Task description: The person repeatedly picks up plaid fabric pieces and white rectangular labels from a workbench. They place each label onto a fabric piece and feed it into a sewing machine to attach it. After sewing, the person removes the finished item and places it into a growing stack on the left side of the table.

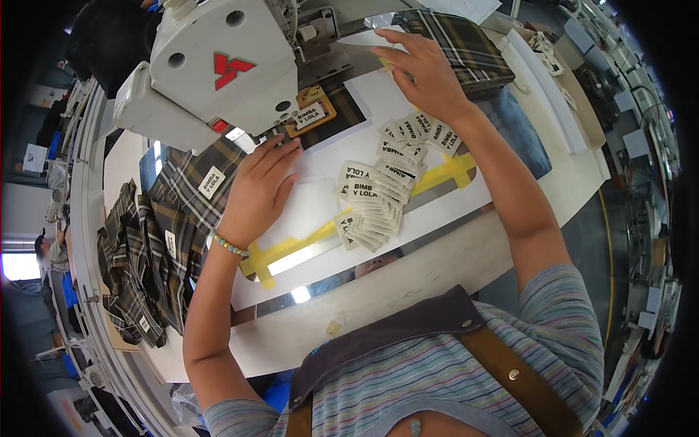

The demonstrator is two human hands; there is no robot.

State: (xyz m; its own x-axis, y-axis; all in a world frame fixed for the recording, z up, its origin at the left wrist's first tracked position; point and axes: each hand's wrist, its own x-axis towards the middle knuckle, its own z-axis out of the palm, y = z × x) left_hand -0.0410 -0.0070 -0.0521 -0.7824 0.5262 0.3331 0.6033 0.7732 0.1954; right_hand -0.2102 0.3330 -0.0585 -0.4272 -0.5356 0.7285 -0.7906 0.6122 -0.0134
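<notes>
Plaid fabric [177, 176] — brown, black, pale-striped — lies beside the loosely spread left grip [263, 178], right grip [428, 79] wide.

Bright scene, dark curved fisheye edges

A shirt [397, 375] with thin coloured stripes and short sleeves [557, 313] is worn under a dark apron [378, 331], which has brown straps [499, 364]. Near the left hand [259, 182] is one beaded bracelet [230, 246].

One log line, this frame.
left hand: open, near orange frame | right hand: open, near plaid stack | white labels: overlapping pile
</notes>
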